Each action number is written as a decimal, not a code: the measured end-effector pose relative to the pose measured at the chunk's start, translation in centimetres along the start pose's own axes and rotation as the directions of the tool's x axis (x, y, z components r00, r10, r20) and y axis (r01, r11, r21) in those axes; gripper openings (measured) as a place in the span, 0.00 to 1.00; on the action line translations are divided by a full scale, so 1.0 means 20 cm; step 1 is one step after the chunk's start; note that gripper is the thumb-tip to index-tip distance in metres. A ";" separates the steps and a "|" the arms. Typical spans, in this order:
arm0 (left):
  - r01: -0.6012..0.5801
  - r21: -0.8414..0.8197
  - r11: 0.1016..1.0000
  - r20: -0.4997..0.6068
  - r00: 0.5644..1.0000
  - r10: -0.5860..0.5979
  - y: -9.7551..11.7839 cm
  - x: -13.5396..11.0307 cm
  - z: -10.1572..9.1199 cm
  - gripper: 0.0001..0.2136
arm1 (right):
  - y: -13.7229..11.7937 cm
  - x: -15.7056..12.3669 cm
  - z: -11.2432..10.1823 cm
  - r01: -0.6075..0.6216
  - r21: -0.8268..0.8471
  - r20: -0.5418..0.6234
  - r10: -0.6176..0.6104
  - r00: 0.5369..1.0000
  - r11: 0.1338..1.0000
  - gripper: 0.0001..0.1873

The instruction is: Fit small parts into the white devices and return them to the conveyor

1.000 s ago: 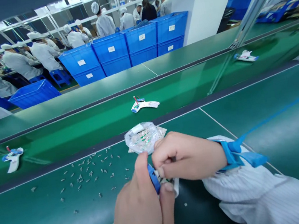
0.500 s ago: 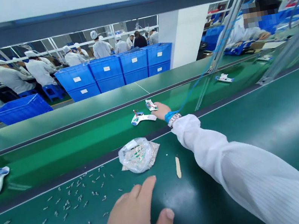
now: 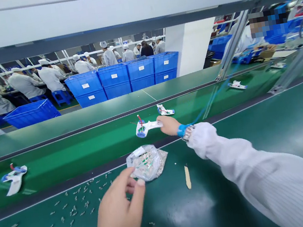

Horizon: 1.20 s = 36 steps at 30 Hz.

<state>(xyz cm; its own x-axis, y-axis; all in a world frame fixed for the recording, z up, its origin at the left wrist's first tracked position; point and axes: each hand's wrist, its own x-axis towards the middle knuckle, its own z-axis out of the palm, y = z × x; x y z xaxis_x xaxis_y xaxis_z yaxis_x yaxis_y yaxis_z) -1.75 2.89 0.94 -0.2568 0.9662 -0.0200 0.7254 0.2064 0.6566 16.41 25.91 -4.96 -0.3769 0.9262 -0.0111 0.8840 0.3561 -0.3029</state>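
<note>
My right hand (image 3: 170, 124), with a blue wrist strap, grips the handle end of a white gun-shaped plastic housing (image 3: 150, 125) over the green conveyor belt. The housing has blue ends, and red wire and green parts show in it. Just beyond lies a similar housing (image 3: 165, 109). Closer to me, my left hand (image 3: 120, 204) hovers over the dark green bench, thumb and forefinger apart, with nothing seen between them. Its fingertips are nearest a clear plastic bag (image 3: 145, 163) of small pale and green parts; I cannot tell whether they touch it.
Small metal pieces (image 3: 74, 209) lie scattered on the left of the bench. A thin tan-handled tool (image 3: 188, 177) rests right of the bag. More housings sit on the belt at left (image 3: 16, 179) and right (image 3: 237, 85). Blue crates (image 3: 84, 86) and seated workers are beyond.
My right hand has closed on the gun-shaped housing's handle; the other housing now lies beyond it. My left hand has moved left and up toward the bag. The view has shifted slightly.
</note>
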 end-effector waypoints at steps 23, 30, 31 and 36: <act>0.066 -0.419 0.905 0.347 0.933 0.092 -0.08 0.05 0.01 0.17 | -0.28 -0.71 -0.31 0.695 -0.451 -0.117 -0.809 0.576 0.560 0.10; 0.109 -0.473 0.874 0.290 0.956 0.038 -0.06 0.05 0.00 0.18 | -0.27 -0.69 -0.25 0.639 -0.344 -0.085 -0.701 0.709 0.688 0.09; 0.117 -0.481 0.869 0.287 0.958 0.030 -0.06 0.05 0.00 0.18 | -0.27 -0.69 -0.25 0.630 -0.333 -0.078 -0.686 0.723 0.702 0.09; 0.131 -0.568 0.812 0.246 0.969 0.016 -0.07 0.06 -0.01 0.21 | -0.26 -0.68 -0.25 0.596 -0.212 -0.021 -0.613 0.790 0.775 0.11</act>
<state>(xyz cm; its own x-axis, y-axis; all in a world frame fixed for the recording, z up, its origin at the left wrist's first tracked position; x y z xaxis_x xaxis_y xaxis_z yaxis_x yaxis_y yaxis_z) -3.14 3.66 0.20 -0.0802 0.9775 -0.1950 0.1928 0.2071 0.9591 18.29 12.08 1.55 -0.8338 0.5156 0.1971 0.5189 0.8540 -0.0389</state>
